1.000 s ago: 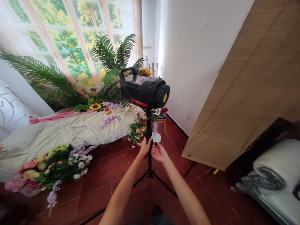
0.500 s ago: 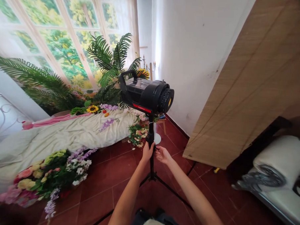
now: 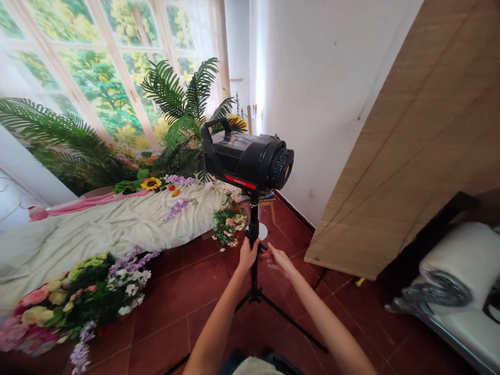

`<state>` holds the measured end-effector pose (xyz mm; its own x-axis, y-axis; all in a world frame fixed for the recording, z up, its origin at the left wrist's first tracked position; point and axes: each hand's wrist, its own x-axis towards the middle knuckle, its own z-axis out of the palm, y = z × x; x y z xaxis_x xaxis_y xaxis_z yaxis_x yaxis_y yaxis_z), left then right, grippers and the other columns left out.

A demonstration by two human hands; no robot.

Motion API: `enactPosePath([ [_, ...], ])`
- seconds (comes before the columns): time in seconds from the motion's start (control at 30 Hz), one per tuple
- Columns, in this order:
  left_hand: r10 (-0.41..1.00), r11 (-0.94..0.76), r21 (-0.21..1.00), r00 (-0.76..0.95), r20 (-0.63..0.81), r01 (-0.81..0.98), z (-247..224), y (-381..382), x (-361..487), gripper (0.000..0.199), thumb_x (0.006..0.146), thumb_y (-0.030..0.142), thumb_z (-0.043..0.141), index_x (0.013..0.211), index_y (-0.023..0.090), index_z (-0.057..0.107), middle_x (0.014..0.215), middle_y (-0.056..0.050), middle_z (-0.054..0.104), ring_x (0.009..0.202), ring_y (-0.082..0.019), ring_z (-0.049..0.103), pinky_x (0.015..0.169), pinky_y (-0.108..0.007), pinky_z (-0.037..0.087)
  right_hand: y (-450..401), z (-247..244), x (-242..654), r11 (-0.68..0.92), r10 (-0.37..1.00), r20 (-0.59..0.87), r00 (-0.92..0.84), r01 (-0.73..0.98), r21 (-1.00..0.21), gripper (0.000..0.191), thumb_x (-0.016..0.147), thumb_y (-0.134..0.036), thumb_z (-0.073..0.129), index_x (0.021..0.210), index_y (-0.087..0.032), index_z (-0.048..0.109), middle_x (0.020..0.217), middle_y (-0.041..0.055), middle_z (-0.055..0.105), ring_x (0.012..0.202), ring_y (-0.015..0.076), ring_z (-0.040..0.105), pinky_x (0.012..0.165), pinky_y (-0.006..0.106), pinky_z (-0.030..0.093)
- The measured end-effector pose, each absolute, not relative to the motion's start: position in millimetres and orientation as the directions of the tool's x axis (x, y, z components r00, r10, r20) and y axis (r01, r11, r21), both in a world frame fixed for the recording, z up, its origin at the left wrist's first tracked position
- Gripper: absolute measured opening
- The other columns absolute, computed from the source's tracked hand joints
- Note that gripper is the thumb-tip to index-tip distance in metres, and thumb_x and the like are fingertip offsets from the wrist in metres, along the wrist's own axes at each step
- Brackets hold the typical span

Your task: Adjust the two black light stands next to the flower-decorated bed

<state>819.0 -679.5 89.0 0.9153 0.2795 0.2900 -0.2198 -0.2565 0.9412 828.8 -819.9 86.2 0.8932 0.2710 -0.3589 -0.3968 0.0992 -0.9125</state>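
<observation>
A black studio light (image 3: 247,160) with a carrying handle and a red label strip sits on top of a black light stand (image 3: 253,279). My left hand (image 3: 248,255) is wrapped round the stand's pole, below the thicker collar. To its right, my right hand (image 3: 278,259) has its fingers bent at a small dark tightening knob (image 3: 263,247) on the pole. The fingertips partly cover that knob. Below both hands the stand's legs spread over the floor.
Behind the light is a bed (image 3: 182,223) with cream cloth and scattered flowers. A large bouquet (image 3: 75,298) lies at the lower left. Palm leaves (image 3: 171,93) rise by the window. A woven blind (image 3: 371,159) leans at right, near a silver-framed sofa (image 3: 457,279).
The light appears slightly further right and lower in view. My left hand keeps its hold on the pole; my right hand's fingers have shifted slightly at the knob.
</observation>
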Motion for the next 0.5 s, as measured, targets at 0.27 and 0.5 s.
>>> enactPosePath([
  [0.27, 0.296, -0.217, 0.953, 0.916, 0.27, -0.21, 84, -679, 819, 0.037, 0.08, 0.042, 0.053, 0.109, 0.019, 0.051, 0.106, -0.009, 0.061, 0.098, -0.019, 0.058, 0.088, -0.032, 0.042, -821, 110, 807, -0.225, 0.081, 0.259, 0.962, 0.271, -0.936, 0.025, 0.067, -0.043, 0.067, 0.065, -0.018, 0.062, 0.104, 0.0083, 0.057, 0.088, 0.0184, 0.056, 0.072, 0.028, 0.047],
  [0.5, 0.234, -0.165, 0.956, 0.932, 0.276, -0.242, 80, -674, 825, 0.032, 0.079, 0.033, 0.054, 0.107, 0.018, 0.054, 0.106, -0.01, 0.062, 0.097, -0.02, 0.059, 0.086, -0.034, 0.045, -796, 149, 816, -0.201, 0.082, 0.381, 0.921, 0.39, -0.899, 0.041, 0.067, -0.036, 0.068, 0.103, -0.02, 0.056, 0.105, 0.0076, 0.056, 0.095, 0.019, 0.053, 0.083, 0.031, 0.043],
])
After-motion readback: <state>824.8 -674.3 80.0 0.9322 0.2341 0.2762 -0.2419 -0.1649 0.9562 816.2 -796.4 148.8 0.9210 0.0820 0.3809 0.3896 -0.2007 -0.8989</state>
